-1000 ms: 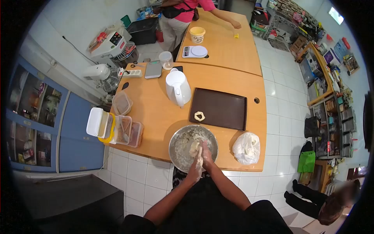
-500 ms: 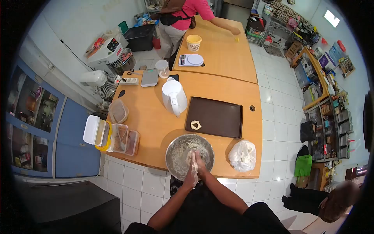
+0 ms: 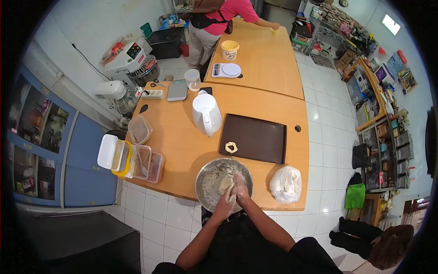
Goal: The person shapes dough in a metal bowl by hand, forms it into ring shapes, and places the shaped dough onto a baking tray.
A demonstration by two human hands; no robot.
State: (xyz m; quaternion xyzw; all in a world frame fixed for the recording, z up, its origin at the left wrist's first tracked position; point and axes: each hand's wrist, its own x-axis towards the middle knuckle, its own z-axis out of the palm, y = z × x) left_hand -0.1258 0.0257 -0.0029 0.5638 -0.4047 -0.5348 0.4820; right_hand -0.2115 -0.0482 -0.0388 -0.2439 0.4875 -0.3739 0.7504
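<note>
A metal mixing bowl (image 3: 204, 195) dusted with flour stands at the table's near edge. Over it, a pale lump of dough (image 3: 225, 184) is held between my two floury hands. My left hand (image 3: 224, 204) is closed about the dough from below. From the right side my right hand (image 3: 241, 189) presses against it, its fingers bent and partly hidden. Just beyond the bowl, a dark baking tray (image 3: 258, 139) carries one ring-shaped piece of dough (image 3: 231, 147) near its left front corner.
A plastic bag (image 3: 286, 184) sits right of the bowl. A white electric kettle (image 3: 206, 114) stands behind; plastic containers (image 3: 142, 162) are at left. Two scales, a grey one (image 3: 177, 90) and a white one (image 3: 226, 70), lie farther back. A person in pink (image 3: 235, 11) reaches across the far table.
My hands, earlier pressed palm to palm, have parted slightly at the top, and the dough now shows between them. The far person's arm has shifted a little.
</note>
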